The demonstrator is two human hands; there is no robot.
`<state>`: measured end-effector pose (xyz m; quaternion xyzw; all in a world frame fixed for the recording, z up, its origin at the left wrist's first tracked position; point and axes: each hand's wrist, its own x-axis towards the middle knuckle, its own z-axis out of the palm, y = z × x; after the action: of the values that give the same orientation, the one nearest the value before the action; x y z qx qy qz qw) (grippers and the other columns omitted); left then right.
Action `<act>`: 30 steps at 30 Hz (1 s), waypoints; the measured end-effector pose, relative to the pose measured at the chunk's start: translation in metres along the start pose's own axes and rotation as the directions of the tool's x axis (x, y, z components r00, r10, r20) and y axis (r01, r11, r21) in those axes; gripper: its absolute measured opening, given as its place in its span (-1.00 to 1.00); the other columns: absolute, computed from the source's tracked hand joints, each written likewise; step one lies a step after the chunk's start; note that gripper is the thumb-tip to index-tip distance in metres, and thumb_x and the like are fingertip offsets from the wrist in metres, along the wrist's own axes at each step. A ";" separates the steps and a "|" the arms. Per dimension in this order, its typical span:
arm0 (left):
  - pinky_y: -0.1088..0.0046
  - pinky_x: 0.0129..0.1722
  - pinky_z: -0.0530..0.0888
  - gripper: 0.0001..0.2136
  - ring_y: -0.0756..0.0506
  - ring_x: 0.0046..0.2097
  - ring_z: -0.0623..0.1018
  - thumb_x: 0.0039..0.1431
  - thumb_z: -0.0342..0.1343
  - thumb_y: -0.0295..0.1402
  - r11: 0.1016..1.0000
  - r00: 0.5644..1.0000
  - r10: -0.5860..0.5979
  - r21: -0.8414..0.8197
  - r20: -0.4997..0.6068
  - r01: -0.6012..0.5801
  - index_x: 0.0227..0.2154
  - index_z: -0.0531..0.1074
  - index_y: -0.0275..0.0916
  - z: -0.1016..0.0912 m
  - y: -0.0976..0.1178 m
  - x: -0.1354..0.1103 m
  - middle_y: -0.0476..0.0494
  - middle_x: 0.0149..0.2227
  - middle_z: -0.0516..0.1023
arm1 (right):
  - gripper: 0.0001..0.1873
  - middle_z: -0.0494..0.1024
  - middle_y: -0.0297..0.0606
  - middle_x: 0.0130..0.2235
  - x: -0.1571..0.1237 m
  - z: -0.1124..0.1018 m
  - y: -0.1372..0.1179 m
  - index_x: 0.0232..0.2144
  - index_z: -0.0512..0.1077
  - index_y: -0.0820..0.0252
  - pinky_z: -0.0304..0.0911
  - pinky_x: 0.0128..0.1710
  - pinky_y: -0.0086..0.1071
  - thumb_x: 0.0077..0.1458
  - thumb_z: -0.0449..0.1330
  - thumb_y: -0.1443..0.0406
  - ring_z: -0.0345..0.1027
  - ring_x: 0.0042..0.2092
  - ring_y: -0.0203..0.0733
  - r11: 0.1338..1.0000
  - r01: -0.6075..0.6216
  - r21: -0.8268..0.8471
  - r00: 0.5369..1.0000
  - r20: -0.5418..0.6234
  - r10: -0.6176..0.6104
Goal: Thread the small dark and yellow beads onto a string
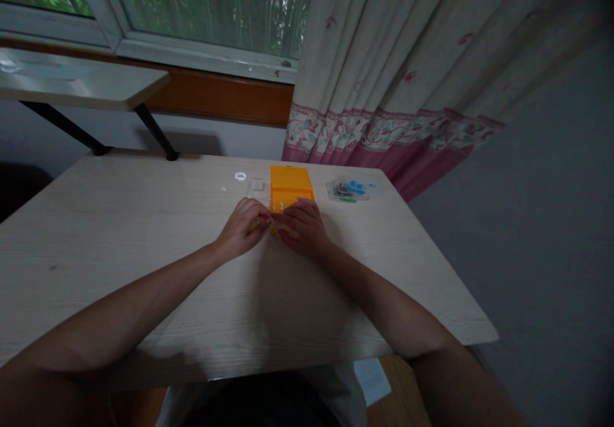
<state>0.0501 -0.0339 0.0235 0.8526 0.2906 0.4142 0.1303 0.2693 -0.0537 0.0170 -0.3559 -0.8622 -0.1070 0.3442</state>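
An orange-yellow hinged box [290, 178] lies with its lid raised near the middle of the table. My left hand [245, 225] is at the box's near left corner, its thumb and fingers pinched together. My right hand [303, 225] covers the near right part of the box, fingers bent and meeting the left fingertips. Small yellow bits show between the two hands, too small to name. Beside the box on the left sits a small clear case [258, 186] with a pale square in it.
A clear bag or tray with blue and dark small pieces [352, 188] lies right of the box. A white ring [240, 176] is at the back left. A raised shelf [86, 82] stands at the far left; a curtain [374, 82] hangs behind the table [144, 222].
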 end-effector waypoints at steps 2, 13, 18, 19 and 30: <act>0.31 -0.10 0.35 -0.90 -0.09 -0.16 0.40 0.30 0.00 -0.32 1.000 1.000 -0.003 -0.026 -0.006 0.003 -0.28 0.36 -0.22 0.000 0.000 0.001 -0.12 -0.27 0.43 | -0.68 0.55 -0.29 -0.22 0.000 0.001 0.000 0.00 0.48 -0.05 0.08 0.20 -0.12 0.19 0.18 0.20 0.34 -0.08 -0.17 1.000 -0.002 -0.028 1.000 -0.014 0.002; 0.32 -0.11 0.33 -0.87 -0.08 -0.18 0.40 0.31 -0.01 -0.29 0.996 0.999 -0.025 -0.081 0.045 0.028 -0.30 0.36 -0.22 0.001 -0.005 0.002 -0.10 -0.29 0.42 | -0.81 0.59 -0.36 -0.28 0.002 0.000 -0.004 -0.14 0.53 -0.03 0.14 0.16 -0.19 0.18 0.22 0.26 0.35 -0.13 -0.24 0.996 0.065 -0.061 0.984 -0.161 -0.074; 0.33 -0.13 0.34 -0.85 -0.08 -0.19 0.39 0.32 -0.02 -0.28 0.994 0.998 -0.033 -0.101 0.061 0.040 -0.32 0.36 -0.22 0.001 -0.005 0.002 -0.10 -0.31 0.42 | -0.87 0.59 -0.39 -0.30 0.001 0.001 -0.005 -0.22 0.55 -0.04 0.13 0.16 -0.19 0.17 0.23 0.26 0.37 -0.15 -0.26 0.996 0.062 -0.068 0.984 -0.164 -0.073; 0.33 -0.13 0.34 -0.84 -0.08 -0.20 0.39 0.32 -0.02 -0.28 0.994 0.997 -0.036 -0.104 0.066 0.042 -0.33 0.36 -0.22 0.001 -0.005 0.002 -0.10 -0.31 0.42 | -0.87 0.60 -0.40 -0.30 0.001 0.001 -0.005 -0.22 0.55 -0.05 0.13 0.15 -0.20 0.17 0.23 0.27 0.37 -0.15 -0.26 0.995 0.067 -0.071 0.983 -0.166 -0.078; 0.33 -0.13 0.35 -0.85 -0.07 -0.21 0.41 0.33 -0.04 -0.33 0.992 0.999 -0.022 -0.123 0.037 0.026 -0.30 0.40 -0.22 0.004 -0.006 0.002 -0.10 -0.32 0.44 | -0.85 0.58 -0.39 -0.30 0.001 0.000 -0.007 -0.20 0.55 -0.07 0.09 0.18 -0.19 0.18 0.22 0.28 0.36 -0.13 -0.26 0.996 0.045 -0.083 0.985 -0.162 -0.058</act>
<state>0.0518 -0.0274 0.0195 0.8466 0.2722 0.4147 0.1930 0.2638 -0.0586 0.0182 -0.3369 -0.8348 -0.1786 0.3971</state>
